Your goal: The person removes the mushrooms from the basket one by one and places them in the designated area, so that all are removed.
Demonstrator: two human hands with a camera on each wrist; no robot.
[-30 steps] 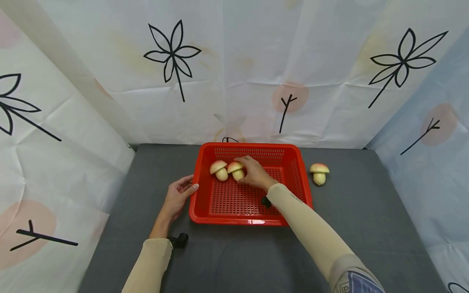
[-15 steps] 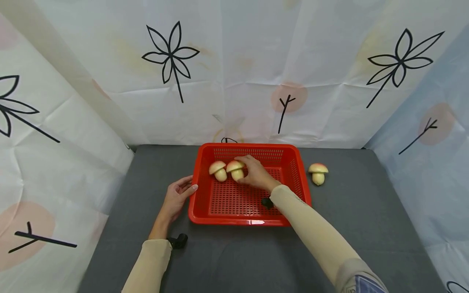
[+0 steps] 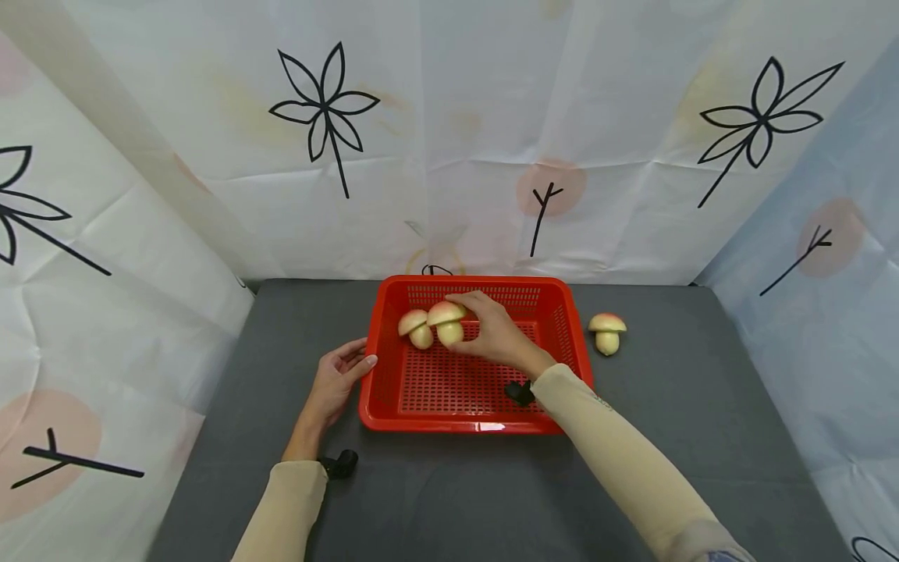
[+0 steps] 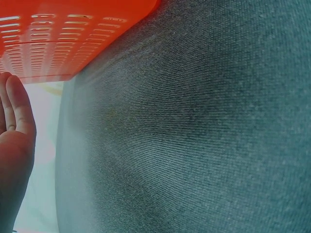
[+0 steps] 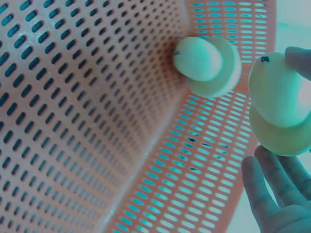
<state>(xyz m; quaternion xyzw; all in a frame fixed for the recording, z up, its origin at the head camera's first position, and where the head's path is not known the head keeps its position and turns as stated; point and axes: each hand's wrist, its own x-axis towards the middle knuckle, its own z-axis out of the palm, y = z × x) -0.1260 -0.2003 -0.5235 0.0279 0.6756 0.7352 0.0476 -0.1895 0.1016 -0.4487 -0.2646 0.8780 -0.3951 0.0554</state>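
In the head view, my right hand [image 3: 495, 336] pinches a toy mushroom [image 3: 448, 332] with a pinkish cap and pale yellow stem. Fingers lie at the cap and the thumb at the stem base. The right wrist view shows this held mushroom [image 5: 277, 92] raised off the basket floor. Just left of it, a second mushroom [image 3: 420, 337] leans in the back left corner of the red plastic basket [image 3: 449, 425]. My left hand [image 3: 335, 380] touches the basket's left side, its thumb at the rim. Straight fingers [image 4: 20, 104] show beside the basket wall in the left wrist view.
A third mushroom [image 3: 607, 334] stands on the grey table [image 3: 449, 499] to the right of the basket. White patterned cloth [image 3: 449, 140] hangs behind the table and along both sides.
My right hand has lifted the mushroom and shifted it slightly left, nearer the camera. My left hand stays at the basket's side. The view has drifted slightly.
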